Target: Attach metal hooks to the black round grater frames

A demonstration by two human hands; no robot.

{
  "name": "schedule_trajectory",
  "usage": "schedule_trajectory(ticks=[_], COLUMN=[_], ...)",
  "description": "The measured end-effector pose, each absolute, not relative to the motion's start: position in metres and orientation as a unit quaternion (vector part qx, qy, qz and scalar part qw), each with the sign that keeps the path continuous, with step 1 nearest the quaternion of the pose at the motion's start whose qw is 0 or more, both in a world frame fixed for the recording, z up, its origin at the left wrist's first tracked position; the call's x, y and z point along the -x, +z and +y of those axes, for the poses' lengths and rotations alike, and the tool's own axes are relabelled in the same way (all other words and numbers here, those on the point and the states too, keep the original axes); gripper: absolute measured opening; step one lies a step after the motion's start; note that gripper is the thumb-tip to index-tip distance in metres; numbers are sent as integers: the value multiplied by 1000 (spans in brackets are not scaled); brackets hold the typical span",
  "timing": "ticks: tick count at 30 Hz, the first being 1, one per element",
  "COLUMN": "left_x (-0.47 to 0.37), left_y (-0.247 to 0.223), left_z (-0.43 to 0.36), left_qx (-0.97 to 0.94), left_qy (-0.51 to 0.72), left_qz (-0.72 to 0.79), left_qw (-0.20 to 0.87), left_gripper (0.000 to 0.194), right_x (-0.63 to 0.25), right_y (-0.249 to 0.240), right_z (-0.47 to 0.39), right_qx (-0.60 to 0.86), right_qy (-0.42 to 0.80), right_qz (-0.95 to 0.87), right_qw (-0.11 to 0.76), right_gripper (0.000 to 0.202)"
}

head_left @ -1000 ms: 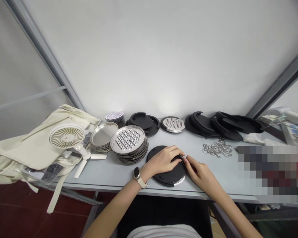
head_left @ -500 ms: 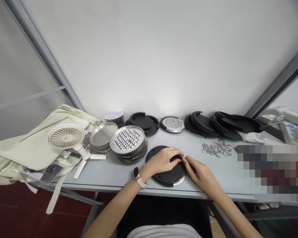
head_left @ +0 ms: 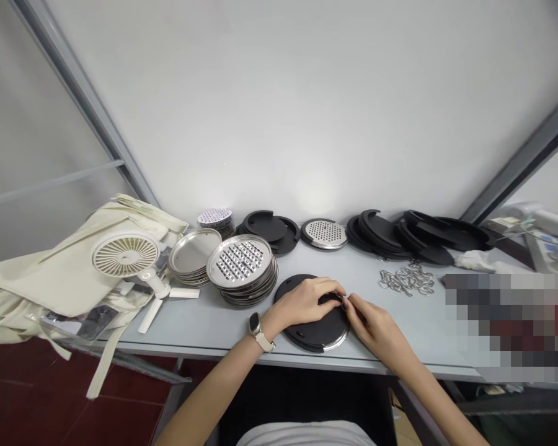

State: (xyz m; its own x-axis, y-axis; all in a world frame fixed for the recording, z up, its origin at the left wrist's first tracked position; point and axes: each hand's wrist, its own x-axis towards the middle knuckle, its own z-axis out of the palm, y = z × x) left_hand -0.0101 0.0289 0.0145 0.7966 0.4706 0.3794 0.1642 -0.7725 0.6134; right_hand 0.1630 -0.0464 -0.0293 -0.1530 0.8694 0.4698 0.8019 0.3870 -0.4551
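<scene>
A round black plastic holder (head_left: 323, 325) lies flat near the front edge of the table, with a silver metal rim showing at its lower right. My left hand (head_left: 307, 302) rests across its top, thumb and fingers curled together at its right side. At that same side, the fingertips of my right hand (head_left: 367, 319) are pinched close to the left fingertips. A small metal ring seems to be between them, mostly hidden. To the right lies a loose pile of wire rings (head_left: 407, 280).
Left of the holder stand a stack of metal grater discs (head_left: 242, 263) and plain metal discs (head_left: 195, 251). A holder with a perforated disc (head_left: 325, 233) and more black holders (head_left: 381, 232) line the wall. A white fan (head_left: 126, 255) and cream bag (head_left: 65, 266) are at left.
My hands keep almost the same pose at the holder's right side. The whole view has shifted very slightly.
</scene>
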Motion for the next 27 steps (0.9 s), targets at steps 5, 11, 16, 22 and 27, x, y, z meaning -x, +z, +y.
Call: schedule_trajectory(ticks=[5, 11, 16, 22, 27], left_x=[10, 10, 11, 10, 10], left_y=[15, 15, 16, 15, 13], left_z=[28, 28, 28, 28, 29], left_qx=[-902, -907, -910, -910, -906], left_qy=[264, 257, 259, 270, 277], left_qz=[178, 176, 187, 171, 163], left_qw=[290, 283, 265, 264, 274], left_gripper=[20, 20, 18, 18, 19], right_x=[-162, -162, -162, -161, -162], right_y=[-24, -24, -24, -22, -24], right_z=[-49, -49, -48, -49, -48], right_qx=[565, 563, 568, 562, 558], right_qy=[83, 102, 128, 144, 146], right_qz=[-737, -738, -741, -740, -741], right_qw=[361, 356, 334, 340, 342], right_gripper=[23, 24, 25, 24, 23])
